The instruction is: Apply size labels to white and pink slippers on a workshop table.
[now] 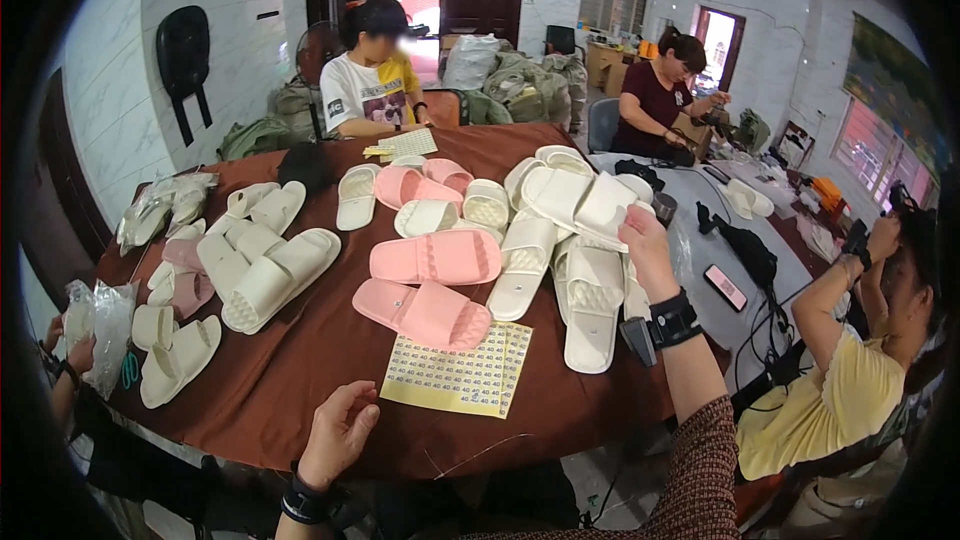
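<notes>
My right hand [648, 248] reaches over the pile of white slippers [590, 275] on the right of the table, its fingers closed at the edge of a white slipper [604, 208] on top. The exact grip is partly hidden by the hand. My left hand [338, 432] hovers over the near table edge, fingers loosely bent, thumb apart, holding nothing. Between my hands lies a yellow-backed sticker sheet [445, 380] with printed labels. Just beyond it rest two pink slippers, one [425, 314] overlapping the sheet's top edge and another [436, 257] behind it.
More white slippers [280, 280] cover the left side, near plastic-bagged pairs [165, 205]. A brown cloth [300, 390] covers the table. Other people sit across [375, 80], at far right [665, 100] and near right [830, 410]; another person's hands [78, 355] show at left. A phone [725, 287] lies on the grey table.
</notes>
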Action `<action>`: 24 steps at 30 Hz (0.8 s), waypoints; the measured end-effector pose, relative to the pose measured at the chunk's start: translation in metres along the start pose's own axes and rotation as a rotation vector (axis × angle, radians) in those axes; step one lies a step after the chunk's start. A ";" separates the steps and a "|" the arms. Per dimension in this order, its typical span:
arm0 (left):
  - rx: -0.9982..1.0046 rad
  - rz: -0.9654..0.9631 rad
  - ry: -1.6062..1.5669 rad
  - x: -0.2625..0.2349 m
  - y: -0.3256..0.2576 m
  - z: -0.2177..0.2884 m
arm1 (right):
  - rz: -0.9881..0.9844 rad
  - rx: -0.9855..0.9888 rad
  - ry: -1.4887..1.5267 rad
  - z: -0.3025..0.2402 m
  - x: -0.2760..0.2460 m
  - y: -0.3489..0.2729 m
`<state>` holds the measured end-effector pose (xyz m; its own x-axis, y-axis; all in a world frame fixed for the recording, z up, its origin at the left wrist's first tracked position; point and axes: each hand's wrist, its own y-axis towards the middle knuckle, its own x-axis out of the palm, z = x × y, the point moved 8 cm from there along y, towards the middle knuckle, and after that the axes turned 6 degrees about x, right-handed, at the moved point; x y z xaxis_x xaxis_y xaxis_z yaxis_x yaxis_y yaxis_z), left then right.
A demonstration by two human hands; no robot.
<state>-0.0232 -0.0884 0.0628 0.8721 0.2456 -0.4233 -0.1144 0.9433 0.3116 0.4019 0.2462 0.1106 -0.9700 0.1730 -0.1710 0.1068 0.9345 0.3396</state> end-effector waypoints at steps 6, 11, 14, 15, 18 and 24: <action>0.007 0.137 0.112 -0.038 -0.002 0.001 | -0.162 -0.326 -0.446 -0.075 0.043 -0.048; 0.104 0.183 0.248 -0.068 0.012 0.016 | -0.475 -0.404 -0.893 -0.056 0.064 -0.097; 0.105 0.327 0.285 -0.104 0.017 -0.006 | -0.547 -0.413 -0.961 -0.027 0.072 -0.096; 0.115 0.368 0.323 -0.116 0.025 -0.015 | -0.482 -0.388 -0.992 -0.015 0.067 -0.087; 0.128 0.546 0.589 -0.167 0.031 -0.059 | -0.424 -0.379 -0.948 -0.007 0.074 -0.076; -0.247 0.768 0.411 -0.239 0.048 -0.159 | -0.342 -0.492 -1.006 -0.001 0.066 -0.061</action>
<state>-0.3129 -0.0659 0.0437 0.2799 0.8431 -0.4592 -0.7351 0.4958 0.4623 0.3309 0.1999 0.0793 -0.2983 0.3101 -0.9027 -0.4361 0.7970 0.4179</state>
